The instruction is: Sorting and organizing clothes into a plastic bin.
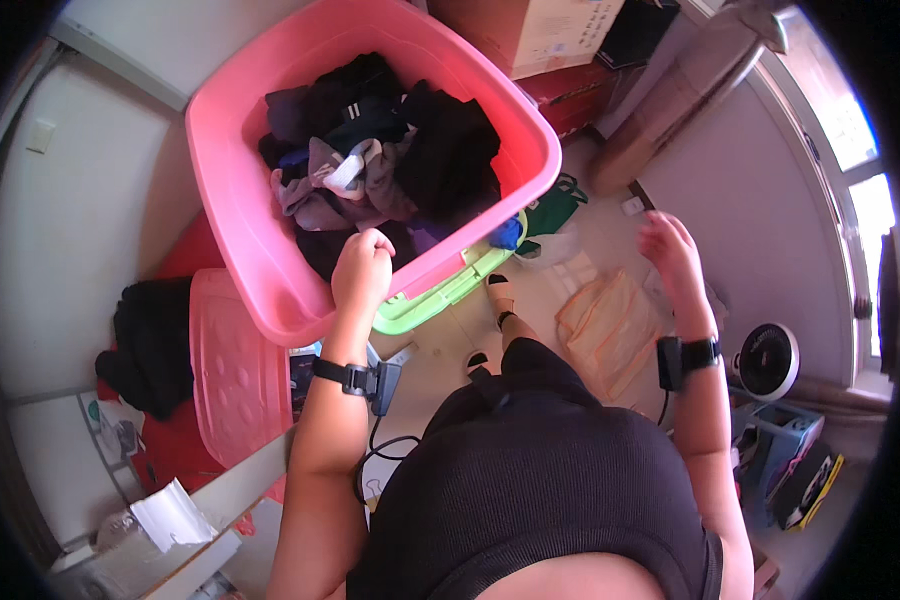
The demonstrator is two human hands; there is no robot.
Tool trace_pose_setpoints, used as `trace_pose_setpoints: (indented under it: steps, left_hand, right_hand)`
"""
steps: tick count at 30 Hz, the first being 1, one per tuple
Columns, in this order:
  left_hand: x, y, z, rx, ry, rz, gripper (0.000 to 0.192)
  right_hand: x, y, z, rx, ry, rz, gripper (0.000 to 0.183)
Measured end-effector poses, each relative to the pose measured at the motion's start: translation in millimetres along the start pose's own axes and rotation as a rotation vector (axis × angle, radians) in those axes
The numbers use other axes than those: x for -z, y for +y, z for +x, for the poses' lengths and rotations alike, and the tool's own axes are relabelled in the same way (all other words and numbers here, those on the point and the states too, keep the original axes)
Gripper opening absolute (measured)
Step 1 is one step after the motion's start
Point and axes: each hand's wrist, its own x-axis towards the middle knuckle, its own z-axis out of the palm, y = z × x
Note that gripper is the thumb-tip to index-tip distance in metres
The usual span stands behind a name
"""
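Observation:
A large pink plastic storage bin [229, 217] stands in front of me, tilted in view. Inside is a heap of mostly black clothes [450, 142], with a grey garment [390, 176] and a white piece [349, 174] on top. My left hand [364, 270] reaches over the near rim, its fingers curled just above dark cloth. Whether it grips any fabric is hidden. Out to the right of the bin, my right hand [671, 244] hangs over the floor, slightly blurred, with loosely bent fingers and nothing seen in it. Both wrists wear black straps with small devices.
Below the bin shows a light-green container rim [450, 292]. A pink lid [236, 367] and black clothing [150, 345] lie at left. A translucent plastic bag [607, 330] and a green bag [559, 206] are on the floor. A small fan [769, 361] stands right; cardboard boxes [562, 37] stand behind.

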Motion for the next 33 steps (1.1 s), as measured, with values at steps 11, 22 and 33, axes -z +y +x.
trace_pose_setpoints:
  steps: [11, 22, 33]
  left_hand:
    - [7, 3, -8, 0.258, -0.202, -0.094, 0.017]
    - [7, 2, -11, 0.130, 0.246, -0.224, 0.007]
    - [105, -2, 70, 0.131, 0.440, -1.068, 0.008]
  right_hand:
    - [-156, -17, 125, 0.639, -0.182, -1.073, 0.081]
    - [-175, -9, 158, 0.316, -0.380, -0.914, 0.051]
    - [-173, -15, 154, 0.286, -0.394, -0.935, 0.052]
